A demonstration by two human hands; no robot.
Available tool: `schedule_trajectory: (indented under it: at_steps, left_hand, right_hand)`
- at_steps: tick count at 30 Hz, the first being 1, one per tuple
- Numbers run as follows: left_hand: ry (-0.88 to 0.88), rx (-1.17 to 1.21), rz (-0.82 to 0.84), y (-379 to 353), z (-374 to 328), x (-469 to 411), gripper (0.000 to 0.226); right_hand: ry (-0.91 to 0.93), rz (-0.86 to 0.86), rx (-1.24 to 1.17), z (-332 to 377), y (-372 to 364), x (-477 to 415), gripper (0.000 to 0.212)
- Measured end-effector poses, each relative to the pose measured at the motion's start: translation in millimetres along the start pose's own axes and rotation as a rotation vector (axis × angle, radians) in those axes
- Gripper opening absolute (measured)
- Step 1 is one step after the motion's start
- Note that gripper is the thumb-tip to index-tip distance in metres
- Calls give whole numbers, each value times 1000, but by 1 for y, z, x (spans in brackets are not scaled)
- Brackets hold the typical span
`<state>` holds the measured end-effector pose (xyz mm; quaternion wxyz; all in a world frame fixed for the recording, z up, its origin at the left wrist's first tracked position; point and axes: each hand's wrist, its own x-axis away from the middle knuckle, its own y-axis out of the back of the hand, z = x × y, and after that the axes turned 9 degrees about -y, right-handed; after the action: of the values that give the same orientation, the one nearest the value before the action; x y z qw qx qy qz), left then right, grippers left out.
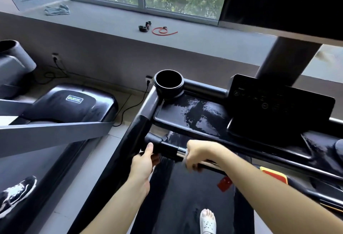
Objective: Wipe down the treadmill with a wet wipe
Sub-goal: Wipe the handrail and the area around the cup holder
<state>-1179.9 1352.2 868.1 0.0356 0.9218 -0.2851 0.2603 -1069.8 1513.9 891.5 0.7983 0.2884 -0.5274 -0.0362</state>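
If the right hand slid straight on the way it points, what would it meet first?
The right hand, gripping the wet wipe round the crossbar, points along it toward the side rail. First comes the bar's black sleeve, then probably the left hand holding there.

I see a black treadmill (135,133), with pale streaks on its tray (200,115) above my right hand (199,153), and the wipe (185,156) in that hand is white. Right of that hand is a red-and-yellow tab (274,175); below it, a white hole-dotted slipper (207,222).
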Motion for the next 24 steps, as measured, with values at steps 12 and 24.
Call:
schedule_trajectory:
  at_steps: [12,24]
  left_hand:
    - [-19,-9,-19,-4,-4,9,29]
    - [27,-59,-46,-4,-1,4,38]
  right_hand:
    - [149,-1083,464,-14,-74,-18,40]
    - [59,29,-26,31,3,-6,10]
